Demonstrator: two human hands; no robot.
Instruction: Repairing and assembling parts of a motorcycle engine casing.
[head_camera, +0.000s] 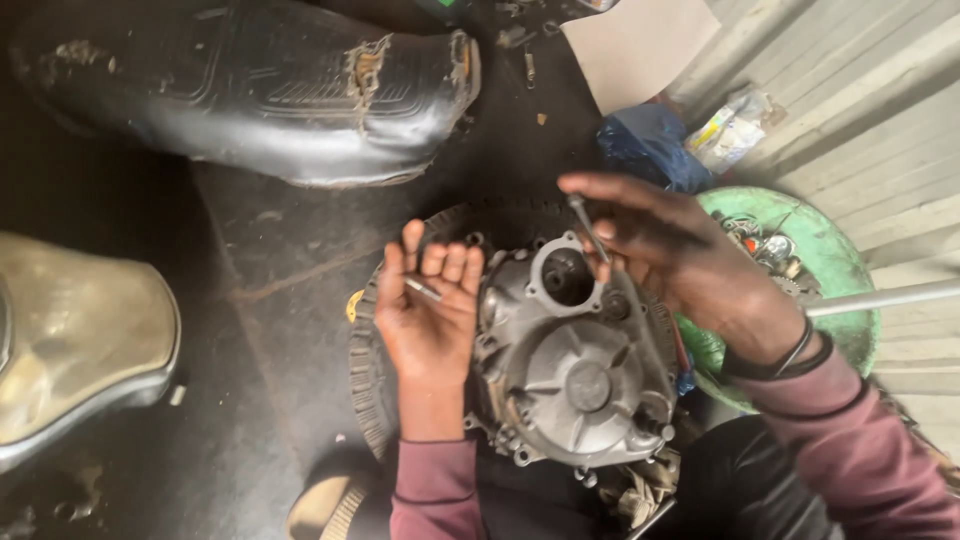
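A grey cast-metal engine cover (575, 375) lies on a tyre (368, 385) on the dark floor. My left hand (428, 310) is palm up at the cover's left edge, fingers loosely curled around a small bolt (422, 289) resting in the palm. Above the cover's round upper opening (566, 276), my right hand (665, 255) pinches a long bolt (588, 228) between its fingertips, with the bolt pointing down toward that opening.
A torn black motorcycle seat (260, 85) lies at the top left. A tan fuel tank (75, 340) sits at the left. A green bowl (830, 265) of small metal parts stands at the right, next to a blue bag (650, 145) and a metal rod (885, 297).
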